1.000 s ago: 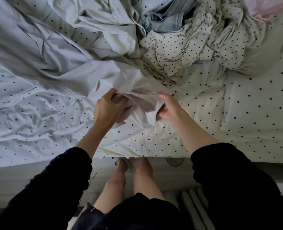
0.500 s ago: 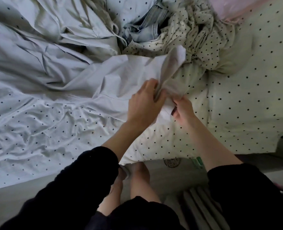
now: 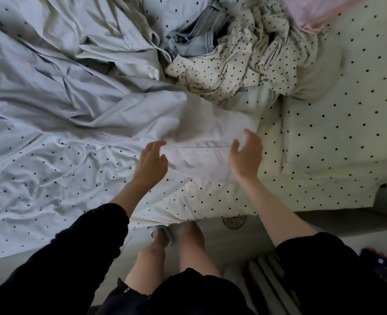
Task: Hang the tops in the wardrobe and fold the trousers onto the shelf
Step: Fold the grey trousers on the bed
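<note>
On the left, the polka-dot sheet [image 3: 40, 178] covers the bed, with a pale grey garment [image 3: 79, 105] sprawled across it and running rightward into a flattened, folded part [image 3: 201, 146] near the bed's front edge. Half a second ago both hands gripped this cloth bunched up between them; now it lies spread flat on the bed and neither hand holds it. The left hand [image 3: 150, 162] hovers at the folded part's left edge, its fingers [image 3: 156, 145] loosely spread and released; whether they touch the cloth cannot be told. The right hand [image 3: 247, 155] stands at the right edge, palm turned inward, fingers straight and apart, grasping nothing. Beyond them, at the back of the bed, lie crumpled blue jeans [image 3: 197, 35] and, just to their right, a heap of cream dotted fabric [image 3: 244, 57]. A pink cloth [image 3: 319, 12] shows at the upper right corner.
</note>
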